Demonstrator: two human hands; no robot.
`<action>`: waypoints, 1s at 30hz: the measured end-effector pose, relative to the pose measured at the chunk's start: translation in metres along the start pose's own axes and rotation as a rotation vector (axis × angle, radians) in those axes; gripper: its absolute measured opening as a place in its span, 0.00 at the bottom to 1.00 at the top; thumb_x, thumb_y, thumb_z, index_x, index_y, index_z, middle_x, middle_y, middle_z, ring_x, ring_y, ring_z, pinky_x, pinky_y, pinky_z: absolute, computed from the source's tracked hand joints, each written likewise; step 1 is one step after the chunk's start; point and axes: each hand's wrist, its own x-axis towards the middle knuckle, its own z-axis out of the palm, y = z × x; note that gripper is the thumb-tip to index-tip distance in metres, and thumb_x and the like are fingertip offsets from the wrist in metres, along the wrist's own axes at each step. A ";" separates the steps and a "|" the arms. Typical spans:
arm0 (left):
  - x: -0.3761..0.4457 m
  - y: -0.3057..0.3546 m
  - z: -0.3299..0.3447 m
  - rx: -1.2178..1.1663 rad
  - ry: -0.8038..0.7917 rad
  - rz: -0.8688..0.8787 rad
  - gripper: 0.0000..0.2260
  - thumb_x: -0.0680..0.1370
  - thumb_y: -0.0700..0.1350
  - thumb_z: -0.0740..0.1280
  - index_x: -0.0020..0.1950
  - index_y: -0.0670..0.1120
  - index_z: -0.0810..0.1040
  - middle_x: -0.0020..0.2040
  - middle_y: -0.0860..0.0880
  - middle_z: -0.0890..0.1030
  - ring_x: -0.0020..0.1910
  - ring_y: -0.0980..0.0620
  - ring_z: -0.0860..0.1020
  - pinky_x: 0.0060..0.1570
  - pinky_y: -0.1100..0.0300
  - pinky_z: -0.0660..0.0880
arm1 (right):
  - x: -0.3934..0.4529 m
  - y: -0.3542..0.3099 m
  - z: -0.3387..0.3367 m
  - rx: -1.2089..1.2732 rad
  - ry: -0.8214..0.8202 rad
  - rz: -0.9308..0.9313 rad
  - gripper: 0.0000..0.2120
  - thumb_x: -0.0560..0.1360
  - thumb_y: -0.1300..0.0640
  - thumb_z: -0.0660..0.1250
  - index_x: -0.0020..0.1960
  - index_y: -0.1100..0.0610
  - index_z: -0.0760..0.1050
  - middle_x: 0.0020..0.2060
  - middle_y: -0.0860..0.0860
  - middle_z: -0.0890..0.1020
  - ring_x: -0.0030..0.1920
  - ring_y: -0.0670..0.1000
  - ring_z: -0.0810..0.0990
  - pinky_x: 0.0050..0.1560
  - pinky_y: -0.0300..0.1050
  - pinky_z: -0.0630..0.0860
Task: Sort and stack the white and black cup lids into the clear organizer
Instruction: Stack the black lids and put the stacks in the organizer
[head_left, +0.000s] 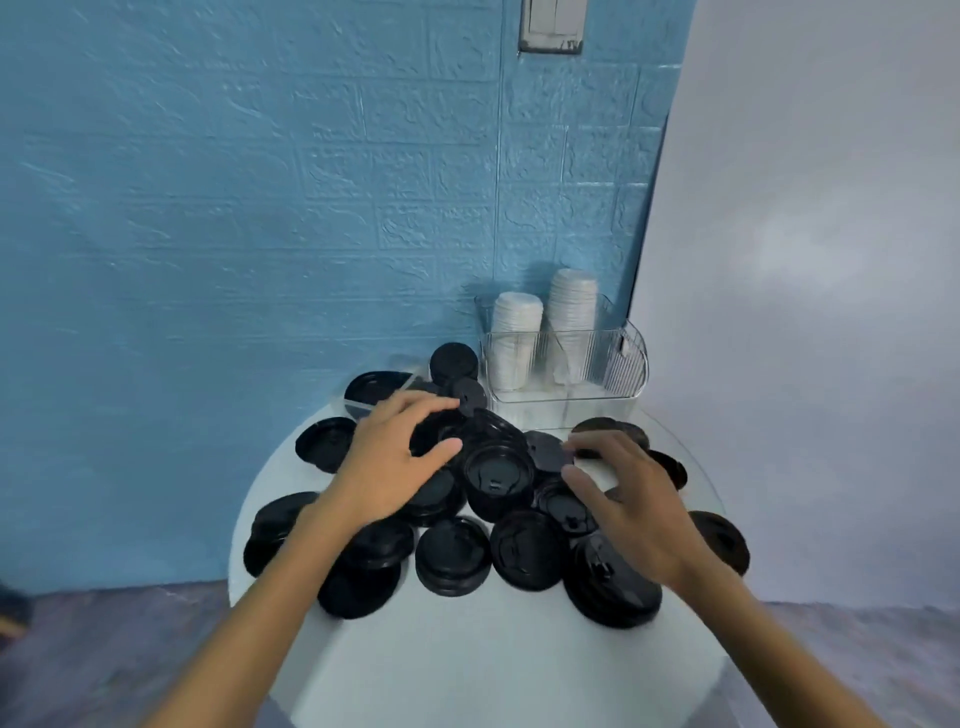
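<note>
Both hands spread-fingered at frame centre: left hand (395, 457) and right hand (623, 499) flank a stack of black lids (498, 475), gripping nothing.

Two bare hands reaching forward, palms down.
The left hand (395, 457) has its fingers spread and loosely bent; the right hand (623, 499) mirrors it, fingers slightly curled, both forearms extended and converging.

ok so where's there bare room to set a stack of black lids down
Free: the near strip of the white table, between the black lids and its front edge, and the front of the clear organizer, before the white stacks. The middle is crowded.
</note>
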 end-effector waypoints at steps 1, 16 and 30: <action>-0.018 0.006 0.001 -0.024 0.021 0.008 0.18 0.80 0.55 0.71 0.70 0.61 0.76 0.67 0.60 0.73 0.70 0.57 0.70 0.75 0.47 0.64 | -0.013 -0.002 0.004 -0.002 0.011 -0.012 0.11 0.80 0.43 0.64 0.61 0.42 0.76 0.59 0.33 0.75 0.52 0.32 0.75 0.58 0.47 0.75; -0.135 0.011 0.056 0.205 0.207 -0.174 0.24 0.78 0.61 0.71 0.73 0.62 0.73 0.76 0.56 0.65 0.77 0.50 0.58 0.74 0.48 0.53 | -0.081 -0.027 0.069 -0.080 0.015 -0.009 0.11 0.77 0.54 0.72 0.59 0.49 0.80 0.62 0.43 0.79 0.68 0.48 0.73 0.71 0.49 0.65; -0.136 -0.002 0.053 0.092 0.306 -0.465 0.31 0.72 0.63 0.75 0.73 0.61 0.71 0.77 0.53 0.63 0.77 0.49 0.57 0.76 0.46 0.54 | -0.087 -0.020 0.089 -0.239 0.147 -0.121 0.15 0.70 0.60 0.78 0.54 0.51 0.80 0.56 0.44 0.81 0.63 0.49 0.77 0.66 0.39 0.61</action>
